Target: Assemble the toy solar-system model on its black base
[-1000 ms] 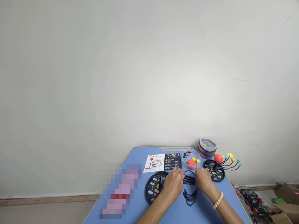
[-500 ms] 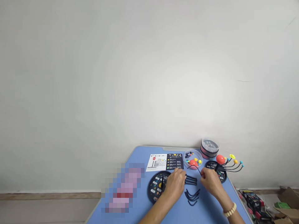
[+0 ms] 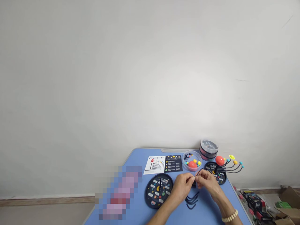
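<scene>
Both of my hands meet over the blue table, fingertips almost touching. My right hand pinches a thin black curved rod, whose bend shows above the fingers. My left hand is closed in a pinch beside it; whatever lies between those fingertips is hidden. Black straight rods are partly covered below the hands. Nearer me lie several curved black rods. Left of my left hand is a round black base printed with planets, a black post upright on it.
An instruction sheet lies behind the base. A clear dish holds coloured balls and small dark parts. Stacked round containers stand by the wall. At right is an assembled planet model with arms reaching outward. Boxes lie on the floor.
My left hand has moved right, off the base and straight rods, to my right hand. The right hand's curved rod is now mostly hidden by the fingers. The view has shifted slightly.
</scene>
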`<state>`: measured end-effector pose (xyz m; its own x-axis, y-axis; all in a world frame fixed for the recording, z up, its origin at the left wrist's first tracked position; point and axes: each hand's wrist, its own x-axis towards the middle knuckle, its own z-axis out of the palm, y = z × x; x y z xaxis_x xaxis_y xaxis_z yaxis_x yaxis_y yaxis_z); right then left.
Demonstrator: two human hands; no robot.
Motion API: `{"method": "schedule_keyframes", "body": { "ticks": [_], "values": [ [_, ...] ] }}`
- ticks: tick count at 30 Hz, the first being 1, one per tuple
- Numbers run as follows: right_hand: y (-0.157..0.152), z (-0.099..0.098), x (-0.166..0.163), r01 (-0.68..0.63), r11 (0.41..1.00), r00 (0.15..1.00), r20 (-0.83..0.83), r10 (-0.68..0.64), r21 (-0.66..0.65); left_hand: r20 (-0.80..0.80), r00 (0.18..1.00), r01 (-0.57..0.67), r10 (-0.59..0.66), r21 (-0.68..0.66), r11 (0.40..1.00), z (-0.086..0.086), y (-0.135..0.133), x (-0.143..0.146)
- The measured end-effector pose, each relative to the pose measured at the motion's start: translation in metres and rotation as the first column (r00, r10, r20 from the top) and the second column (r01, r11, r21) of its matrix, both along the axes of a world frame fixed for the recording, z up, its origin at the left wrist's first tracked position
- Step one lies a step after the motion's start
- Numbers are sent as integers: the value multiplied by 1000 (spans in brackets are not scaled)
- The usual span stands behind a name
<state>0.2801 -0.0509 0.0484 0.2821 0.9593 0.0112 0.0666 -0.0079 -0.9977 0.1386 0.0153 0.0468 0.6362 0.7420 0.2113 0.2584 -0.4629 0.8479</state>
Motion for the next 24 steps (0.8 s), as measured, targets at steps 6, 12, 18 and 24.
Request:
{"method": "schedule_keyframes", "body": {
  "ticks": [6,12,18,24],
  "values": [
    [-2,-4,-3,39,997,994,-108,-32,63,105,994,62,-40,-217,974,-6,-1,2],
    [-2,-9,-3,57,994,988,-150,-44,90,152,987,98,-57,-277,956,-5,0,0],
    [-7,-10,5,39,993,992,-127,-24,116,118,990,106,-79,-247,963,1,5,-9],
    [-8,-16,8,69,992,988,127,-83,104,92,989,130,-112,-220,967,5,7,-12]
  ]
}}
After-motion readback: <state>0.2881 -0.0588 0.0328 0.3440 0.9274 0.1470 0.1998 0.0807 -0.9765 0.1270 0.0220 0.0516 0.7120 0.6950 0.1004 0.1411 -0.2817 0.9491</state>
